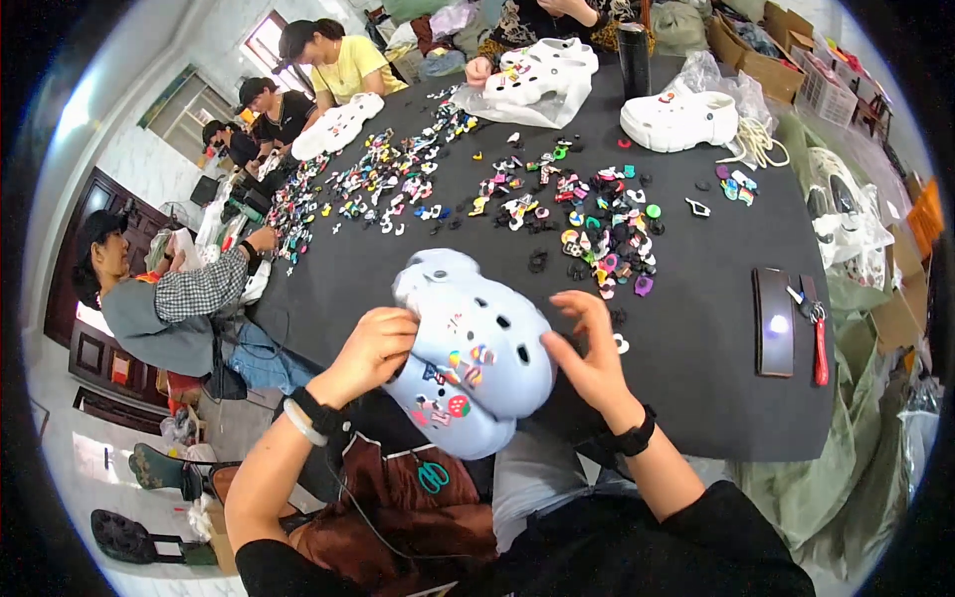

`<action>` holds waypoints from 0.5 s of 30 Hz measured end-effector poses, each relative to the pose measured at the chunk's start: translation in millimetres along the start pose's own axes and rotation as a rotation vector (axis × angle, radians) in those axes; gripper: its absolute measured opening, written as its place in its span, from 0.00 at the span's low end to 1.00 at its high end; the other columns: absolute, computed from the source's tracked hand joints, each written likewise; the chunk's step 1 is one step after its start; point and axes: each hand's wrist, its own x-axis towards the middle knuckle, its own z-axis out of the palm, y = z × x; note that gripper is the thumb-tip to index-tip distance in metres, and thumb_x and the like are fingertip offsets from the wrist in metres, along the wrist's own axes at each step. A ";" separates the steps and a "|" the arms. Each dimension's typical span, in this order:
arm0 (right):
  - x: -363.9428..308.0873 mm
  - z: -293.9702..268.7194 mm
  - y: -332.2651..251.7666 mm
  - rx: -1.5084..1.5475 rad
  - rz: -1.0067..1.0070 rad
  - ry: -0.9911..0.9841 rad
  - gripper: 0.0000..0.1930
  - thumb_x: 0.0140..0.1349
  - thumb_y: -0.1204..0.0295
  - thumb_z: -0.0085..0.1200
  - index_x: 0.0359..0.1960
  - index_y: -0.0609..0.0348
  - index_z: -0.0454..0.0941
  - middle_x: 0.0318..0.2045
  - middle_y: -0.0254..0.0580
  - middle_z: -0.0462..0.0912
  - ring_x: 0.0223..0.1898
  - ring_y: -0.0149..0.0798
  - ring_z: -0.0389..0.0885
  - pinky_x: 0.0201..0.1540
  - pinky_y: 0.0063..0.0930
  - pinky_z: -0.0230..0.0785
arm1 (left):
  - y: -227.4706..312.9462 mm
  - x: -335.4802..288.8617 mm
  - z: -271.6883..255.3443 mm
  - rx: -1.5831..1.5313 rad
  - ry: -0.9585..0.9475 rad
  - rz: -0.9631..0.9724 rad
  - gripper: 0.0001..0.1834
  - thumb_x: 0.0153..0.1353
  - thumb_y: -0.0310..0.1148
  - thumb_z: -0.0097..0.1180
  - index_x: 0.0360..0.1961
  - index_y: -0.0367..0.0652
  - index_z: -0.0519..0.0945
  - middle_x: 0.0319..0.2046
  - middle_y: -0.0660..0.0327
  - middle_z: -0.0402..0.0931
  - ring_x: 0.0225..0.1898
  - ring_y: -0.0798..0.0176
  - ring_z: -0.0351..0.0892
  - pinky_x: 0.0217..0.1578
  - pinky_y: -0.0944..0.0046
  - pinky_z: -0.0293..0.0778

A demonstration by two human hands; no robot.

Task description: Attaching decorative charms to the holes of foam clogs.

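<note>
A pair of pale blue clogs (509, 378), pressed together, is tilted over the near edge of the table in front of me. Several charms are fixed in them, among them a strawberry (459, 406) and some rainbow-coloured pieces; other holes in the upper clog are bare. My left hand (370, 346) is closed on the clogs' left side, its fingertips partly hidden. At their right side my right hand (597, 366) has its fingers apart, the thumb at or very near the clog's surface. Nothing shows in its grasp.
Loose colourful charms (607, 234) lie in heaps across the black table (448, 214). White clogs (681, 119) stand at the far side beside a black tumbler (633, 62). To the right are a dark flat case (773, 323) and a red-handled tool (820, 343). Several people sit around the table.
</note>
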 end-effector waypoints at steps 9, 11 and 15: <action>0.6 6.2 0.7 -0.016 0.066 -0.374 0.23 0.70 0.66 0.48 0.65 0.61 0.68 0.63 0.52 0.71 0.66 0.46 0.67 0.67 0.37 0.58 | -9.8 5.1 11.8 -0.238 -0.058 -0.052 0.17 0.46 0.17 0.59 0.40 0.38 0.83 0.43 0.58 0.82 0.45 0.49 0.80 0.46 0.54 0.75; 0.4 8.8 -1.3 0.071 0.205 -0.395 0.25 0.70 0.63 0.50 0.65 0.61 0.68 0.65 0.58 0.68 0.68 0.51 0.65 0.69 0.41 0.56 | -7.6 2.7 9.5 -0.186 -0.074 -0.090 0.16 0.48 0.18 0.59 0.41 0.39 0.83 0.43 0.58 0.83 0.46 0.51 0.81 0.48 0.56 0.75; 7.3 26.8 -11.5 -0.032 0.086 -0.460 0.40 0.62 0.54 0.60 0.68 0.69 0.60 0.68 0.67 0.60 0.71 0.57 0.59 0.71 0.41 0.51 | -15.8 -0.7 -7.4 -0.108 -0.070 -0.095 0.15 0.50 0.19 0.59 0.41 0.42 0.84 0.42 0.59 0.83 0.45 0.54 0.82 0.46 0.58 0.77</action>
